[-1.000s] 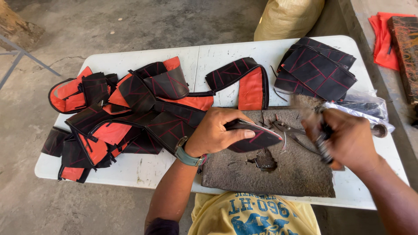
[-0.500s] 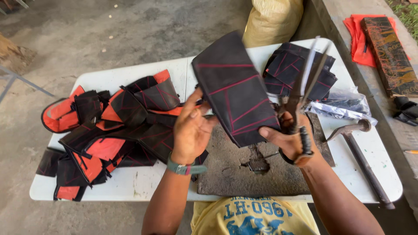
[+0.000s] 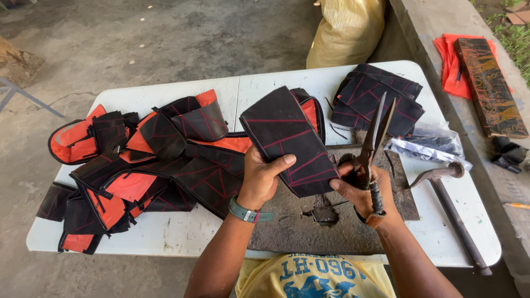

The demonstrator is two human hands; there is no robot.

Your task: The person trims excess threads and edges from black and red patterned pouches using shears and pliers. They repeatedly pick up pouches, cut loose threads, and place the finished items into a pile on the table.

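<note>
Black stitched panel [image 3: 287,140] barely moved since before, above the table [image 3: 182,243]: left hand [image 3: 264,179] grips it, right hand [image 3: 361,190] pinches it, fist around scissors [image 3: 372,140].

L hand [image 3: 264,179] raised, grip closed, R hand [image 3: 361,190] raised, fingers curled, forearms angled inward

Single head view, steep downward look, close over white table [image 3: 165,243]

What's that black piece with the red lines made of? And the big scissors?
The black piece in the left hand looks like matte leather or a leather-like sheet: it holds stiff and flat, with red stitched lines. Which one, I cannot tell. The scissors in the right hand look like dark, dull metal, with thin tapering blades.
</note>
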